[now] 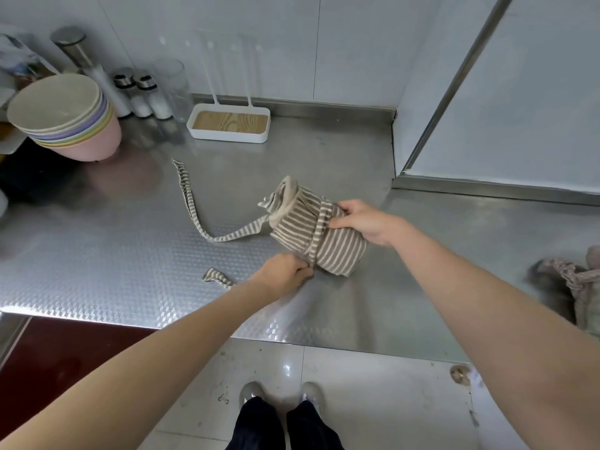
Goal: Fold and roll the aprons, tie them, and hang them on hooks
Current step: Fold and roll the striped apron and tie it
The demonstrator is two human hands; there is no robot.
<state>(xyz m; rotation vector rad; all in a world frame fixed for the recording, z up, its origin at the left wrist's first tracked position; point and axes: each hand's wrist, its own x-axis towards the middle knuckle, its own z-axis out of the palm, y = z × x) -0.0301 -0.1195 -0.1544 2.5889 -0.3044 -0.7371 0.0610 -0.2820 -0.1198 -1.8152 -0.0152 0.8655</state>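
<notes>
Striped apron roll (316,227) pinched by both hands, mid-counter (324,151).

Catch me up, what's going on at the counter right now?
A person is tying up a rolled striped apron on the steel counter. The right hand grips the roll where a strap wraps around its middle, and the left hand pinches that strap at the roll's near side. Another strap trails loose across the counter. A second bundled cloth lies at the right edge. Nothing is hung yet.
</notes>
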